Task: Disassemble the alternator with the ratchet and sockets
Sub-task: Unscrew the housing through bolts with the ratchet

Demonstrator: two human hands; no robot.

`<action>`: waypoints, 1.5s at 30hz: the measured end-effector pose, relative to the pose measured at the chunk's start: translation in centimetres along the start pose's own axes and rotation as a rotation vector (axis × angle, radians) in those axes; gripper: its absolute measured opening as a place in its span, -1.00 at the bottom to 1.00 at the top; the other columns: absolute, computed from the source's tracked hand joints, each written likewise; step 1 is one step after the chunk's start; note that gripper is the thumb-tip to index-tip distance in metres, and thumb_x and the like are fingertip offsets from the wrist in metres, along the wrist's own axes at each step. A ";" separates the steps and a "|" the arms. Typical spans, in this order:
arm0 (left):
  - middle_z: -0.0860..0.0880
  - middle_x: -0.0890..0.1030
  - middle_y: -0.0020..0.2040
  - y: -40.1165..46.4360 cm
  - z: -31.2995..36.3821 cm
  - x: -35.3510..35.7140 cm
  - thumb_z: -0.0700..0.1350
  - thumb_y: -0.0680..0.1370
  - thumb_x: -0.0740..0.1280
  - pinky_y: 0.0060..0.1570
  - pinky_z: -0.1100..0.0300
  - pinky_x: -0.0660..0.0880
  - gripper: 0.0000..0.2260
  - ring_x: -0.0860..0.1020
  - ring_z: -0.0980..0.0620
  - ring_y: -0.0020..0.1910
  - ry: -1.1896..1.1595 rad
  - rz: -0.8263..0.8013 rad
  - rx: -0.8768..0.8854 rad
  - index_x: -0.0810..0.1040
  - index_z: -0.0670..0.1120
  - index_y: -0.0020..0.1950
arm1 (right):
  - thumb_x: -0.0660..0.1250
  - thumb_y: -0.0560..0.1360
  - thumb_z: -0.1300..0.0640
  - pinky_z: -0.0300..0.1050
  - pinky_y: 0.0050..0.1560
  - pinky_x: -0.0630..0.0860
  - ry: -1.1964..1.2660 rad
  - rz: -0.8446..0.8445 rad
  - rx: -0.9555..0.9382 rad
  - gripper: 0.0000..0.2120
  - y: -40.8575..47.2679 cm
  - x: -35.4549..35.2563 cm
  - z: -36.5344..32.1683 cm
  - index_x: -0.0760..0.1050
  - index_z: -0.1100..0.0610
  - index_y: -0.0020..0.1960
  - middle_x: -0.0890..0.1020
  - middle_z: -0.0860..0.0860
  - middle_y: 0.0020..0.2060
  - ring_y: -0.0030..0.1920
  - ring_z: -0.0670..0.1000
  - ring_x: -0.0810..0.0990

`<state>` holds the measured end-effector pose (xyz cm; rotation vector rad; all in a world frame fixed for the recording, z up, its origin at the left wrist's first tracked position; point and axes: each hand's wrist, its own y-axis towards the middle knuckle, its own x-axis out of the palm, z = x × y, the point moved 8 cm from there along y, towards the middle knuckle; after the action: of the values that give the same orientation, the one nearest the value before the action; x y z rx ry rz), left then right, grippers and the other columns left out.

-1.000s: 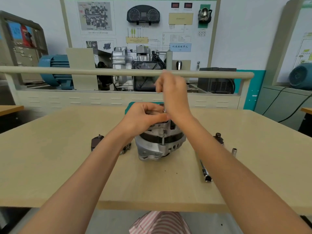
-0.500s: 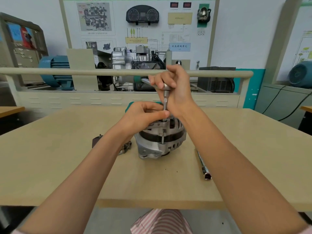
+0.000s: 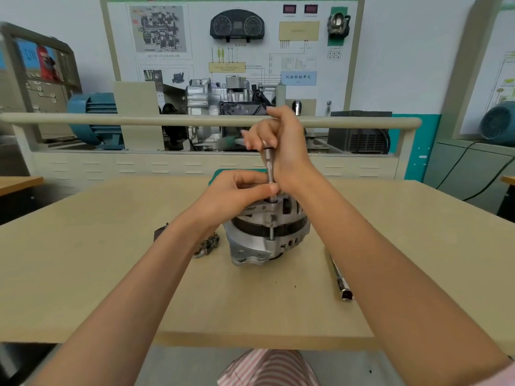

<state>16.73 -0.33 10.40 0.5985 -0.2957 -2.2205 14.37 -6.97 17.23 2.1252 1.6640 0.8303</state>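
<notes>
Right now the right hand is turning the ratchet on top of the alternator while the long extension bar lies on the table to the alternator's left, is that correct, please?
Not quite: the long extension bar lies on the table to the alternator's right, not its left, as the head view shows. The rest stands: the right hand grips the ratchet standing on top of the alternator.

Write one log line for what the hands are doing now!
right hand grips ratchet | left hand pinches its lower end | alternator upright on table
</notes>
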 end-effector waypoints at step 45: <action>0.09 0.67 -0.33 0.0 0.4 -0.1 -0.24 0.43 0.45 -0.31 0.44 0.47 -0.88 0.62 0.23 -0.31 0.056 0.008 -0.032 0.64 -0.01 -0.20 | 0.04 0.53 0.06 -0.04 -0.19 0.36 -0.226 0.200 -0.131 -0.49 -0.5 -1.2 -1.0 0.27 0.10 -0.59 0.32 -0.01 -0.64 -0.52 -0.02 0.31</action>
<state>16.54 -0.26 10.75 0.6399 -0.2335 -2.1926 13.20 -8.09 17.45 2.2253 1.2674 0.7019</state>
